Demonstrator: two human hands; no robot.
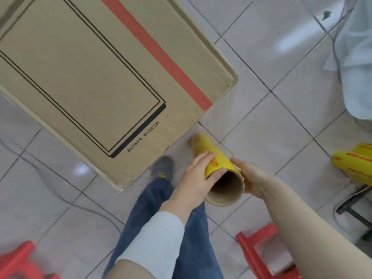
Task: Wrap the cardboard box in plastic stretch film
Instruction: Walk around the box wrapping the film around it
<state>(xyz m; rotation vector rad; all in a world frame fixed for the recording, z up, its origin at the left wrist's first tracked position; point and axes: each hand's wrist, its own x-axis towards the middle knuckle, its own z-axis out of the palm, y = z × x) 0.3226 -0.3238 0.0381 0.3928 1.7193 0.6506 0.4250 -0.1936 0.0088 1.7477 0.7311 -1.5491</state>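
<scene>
Film roll [213, 160], yellow, hollow core: being held between both hands, the left hand [196, 178] wrapped over one side and the right hand [251, 178] cupped round the other. Clear film [225, 115] is being stretched from it to a corner of the cardboard box [90, 77], which is lying closed just beyond the hands, contents hidden. Spare rolls [356, 162] are lying right of the right hand.

Film roll [211, 158] right of box [90, 77] — between hands.
</scene>
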